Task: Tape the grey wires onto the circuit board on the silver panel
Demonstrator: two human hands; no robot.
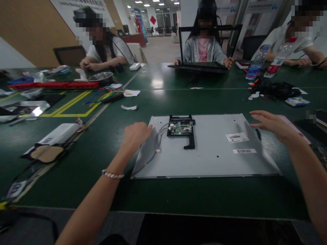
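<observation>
Panel (209,163) lies on the worktop (194,195), apparently flat, board side up, between the two hands. Long axis runs left to right across the person's front; the short edges face the hands.

Left hand (137,133): at the far half of the left short edge, thumb side overlapping that edge in this view. Panel extends to its right. Fingers mostly hidden behind the back of the hand; whether they grip or only rest there, can't make out.

Right hand (274,127): just beside the far half of the right short edge, fingers spread and extended, pointing left toward the panel, nothing held. Contact with the edge not clear.

Left hand judged the nearer of the two. Hands roughly level with each other, both nearer the far long edge than the near one.

Board (180,128) sits by the far long edge, left of centre, so on the left hand's side; cable (156,143) runs down between them. Label (237,137) on the right-hand side.
</observation>
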